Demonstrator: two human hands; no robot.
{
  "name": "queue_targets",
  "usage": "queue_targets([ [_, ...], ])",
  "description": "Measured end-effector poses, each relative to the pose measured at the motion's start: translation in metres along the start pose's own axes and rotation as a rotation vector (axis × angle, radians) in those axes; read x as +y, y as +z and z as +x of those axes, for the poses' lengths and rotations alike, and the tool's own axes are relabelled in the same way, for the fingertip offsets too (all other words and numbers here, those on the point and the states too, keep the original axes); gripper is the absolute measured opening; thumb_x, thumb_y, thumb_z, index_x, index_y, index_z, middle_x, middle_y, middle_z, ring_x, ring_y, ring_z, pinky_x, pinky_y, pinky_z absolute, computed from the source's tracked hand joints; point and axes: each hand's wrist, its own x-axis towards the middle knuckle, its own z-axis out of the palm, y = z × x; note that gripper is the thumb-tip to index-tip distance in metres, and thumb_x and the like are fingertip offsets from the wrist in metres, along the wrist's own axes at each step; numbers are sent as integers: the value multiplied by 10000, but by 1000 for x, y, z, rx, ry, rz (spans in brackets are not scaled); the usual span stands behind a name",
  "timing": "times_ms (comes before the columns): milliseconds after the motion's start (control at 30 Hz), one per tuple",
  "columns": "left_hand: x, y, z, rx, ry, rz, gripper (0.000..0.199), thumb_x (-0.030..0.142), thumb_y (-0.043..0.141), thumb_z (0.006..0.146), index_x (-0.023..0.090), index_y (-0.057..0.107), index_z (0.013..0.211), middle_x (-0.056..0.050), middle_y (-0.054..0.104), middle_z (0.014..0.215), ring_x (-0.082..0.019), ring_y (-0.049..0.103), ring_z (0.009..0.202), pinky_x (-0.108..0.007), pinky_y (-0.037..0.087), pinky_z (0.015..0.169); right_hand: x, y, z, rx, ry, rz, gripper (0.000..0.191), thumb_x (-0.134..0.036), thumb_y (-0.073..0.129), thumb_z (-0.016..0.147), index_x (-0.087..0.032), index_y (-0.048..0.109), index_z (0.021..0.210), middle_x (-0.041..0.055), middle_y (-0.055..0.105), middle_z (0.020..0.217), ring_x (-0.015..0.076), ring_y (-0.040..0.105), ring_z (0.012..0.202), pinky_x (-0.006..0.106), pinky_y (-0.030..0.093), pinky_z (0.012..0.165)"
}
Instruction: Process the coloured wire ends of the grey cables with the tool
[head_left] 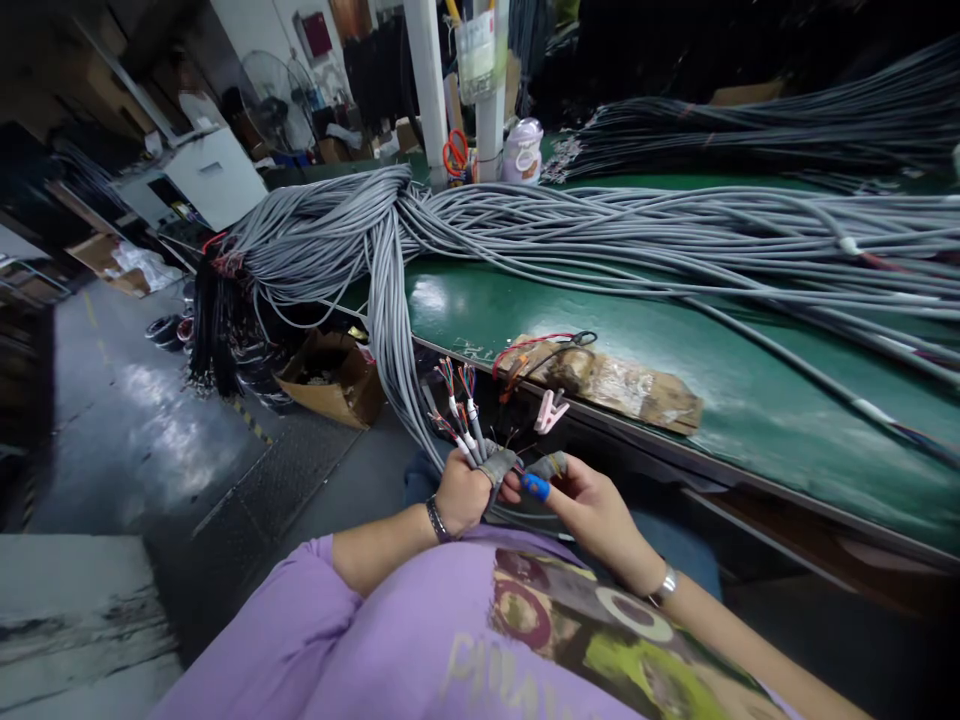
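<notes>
My left hand (469, 490) is closed around several grey cables (474, 425), whose stripped ends show thin coloured wires (448, 372) pointing up. Grey finger covers sit on fingers of both hands. My right hand (589, 500), with a blue wrap on the thumb, is pinched close to the left fingertips. Thin dark wires seem to run between the two hands, but what the right fingers hold is too small to make out. Just beyond the hands, a pale pink clip (551, 411) hangs at the bench edge.
A long bundle of grey cable (600, 225) lies along the green bench (465, 305), part of it draping over the edge. A taped wooden board (637, 395) with red and black leads lies at the front edge. Left, on the floor, is a cardboard box (352, 390).
</notes>
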Motion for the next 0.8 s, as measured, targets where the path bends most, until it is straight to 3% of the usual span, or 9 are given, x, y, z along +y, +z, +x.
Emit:
queue_targets([
  [133, 1, -1, -1, -11, -8, -8, 468, 574, 728, 647, 132, 573, 662, -5, 596, 524, -93, 532, 392, -206, 419, 401, 4, -10, 3, -70, 23, 24, 375, -552, 738, 660, -203, 605, 679, 5, 590, 643, 152, 504, 605, 281, 443, 588],
  [233, 4, -1, -3, -56, -12, 11, 479, 583, 730, 638, 136, 557, 644, -3, 595, 521, -95, 533, 385, -204, 413, 389, 7, -18, 9, -36, 82, 135, 384, -577, 657, 743, -196, 614, 742, -1, 586, 672, 135, 504, 594, 274, 437, 587],
  [467, 5, 1, -6, -155, -37, 71, 520, 617, 740, 608, 135, 547, 631, -6, 597, 515, -96, 537, 386, -218, 450, 404, -10, -12, 21, -52, 90, 37, 361, -532, 714, 685, -186, 612, 696, -16, 569, 613, 124, 468, 569, 262, 392, 551],
  [567, 6, 0, -7, -171, -55, 75, 526, 621, 744, 604, 135, 544, 623, -5, 594, 507, -94, 536, 384, -213, 451, 406, -9, -15, 23, 16, 87, 7, 338, -504, 723, 668, -190, 596, 664, -19, 560, 601, 124, 458, 563, 264, 383, 546],
  [700, 13, -2, -7, -194, -113, 81, 540, 622, 761, 573, 133, 533, 589, -9, 586, 494, -93, 528, 371, -202, 425, 384, 1, -29, 27, 257, 103, 141, 335, -471, 732, 674, -206, 536, 614, -52, 460, 525, 103, 408, 516, 246, 393, 532],
  [800, 22, -3, -5, -248, -169, 34, 515, 577, 789, 551, 131, 536, 593, -9, 586, 486, -89, 511, 356, -199, 415, 371, 6, -35, 32, 225, 162, 335, 371, -509, 758, 655, -204, 549, 621, -44, 478, 543, 99, 421, 510, 245, 439, 543],
])
